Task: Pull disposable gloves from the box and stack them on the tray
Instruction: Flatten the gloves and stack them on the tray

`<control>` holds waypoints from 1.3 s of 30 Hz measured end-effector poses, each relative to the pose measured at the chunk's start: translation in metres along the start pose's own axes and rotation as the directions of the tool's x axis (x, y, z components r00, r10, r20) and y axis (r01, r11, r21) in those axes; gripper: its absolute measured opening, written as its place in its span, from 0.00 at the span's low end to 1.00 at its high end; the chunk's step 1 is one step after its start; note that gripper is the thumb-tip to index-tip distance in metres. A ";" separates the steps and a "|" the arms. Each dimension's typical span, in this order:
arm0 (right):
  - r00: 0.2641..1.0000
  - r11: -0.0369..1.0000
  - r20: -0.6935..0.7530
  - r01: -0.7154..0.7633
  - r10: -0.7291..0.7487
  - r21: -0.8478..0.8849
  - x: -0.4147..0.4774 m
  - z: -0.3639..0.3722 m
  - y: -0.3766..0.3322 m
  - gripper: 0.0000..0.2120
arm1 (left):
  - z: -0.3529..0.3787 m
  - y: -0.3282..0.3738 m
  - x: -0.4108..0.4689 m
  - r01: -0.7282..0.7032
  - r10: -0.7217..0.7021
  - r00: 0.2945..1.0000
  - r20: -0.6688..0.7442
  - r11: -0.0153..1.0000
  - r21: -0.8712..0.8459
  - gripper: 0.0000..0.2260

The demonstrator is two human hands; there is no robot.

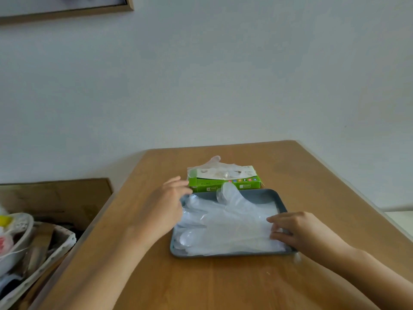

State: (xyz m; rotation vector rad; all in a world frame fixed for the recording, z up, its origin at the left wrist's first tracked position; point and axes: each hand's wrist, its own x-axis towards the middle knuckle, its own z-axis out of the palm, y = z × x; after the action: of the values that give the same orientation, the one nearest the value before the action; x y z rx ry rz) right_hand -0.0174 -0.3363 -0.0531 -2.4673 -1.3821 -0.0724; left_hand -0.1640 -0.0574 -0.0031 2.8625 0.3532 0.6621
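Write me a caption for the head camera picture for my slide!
Right hand on clear gloves stacked in a gray tray, left hand at its edge, green box behind.
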 end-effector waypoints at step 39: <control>0.888 0.883 0.030 -0.459 0.458 0.098 0.134 0.022 0.087 0.25 | 0.064 -0.070 0.137 0.743 -0.493 0.665 0.562 0.519 -0.424 0.26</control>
State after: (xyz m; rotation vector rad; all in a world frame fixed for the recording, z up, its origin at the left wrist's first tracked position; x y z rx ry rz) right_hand 0.1247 -0.2616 -0.0691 -2.6341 -0.7454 0.1099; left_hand -0.0291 0.0390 -0.0195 1.9078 0.8716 0.0322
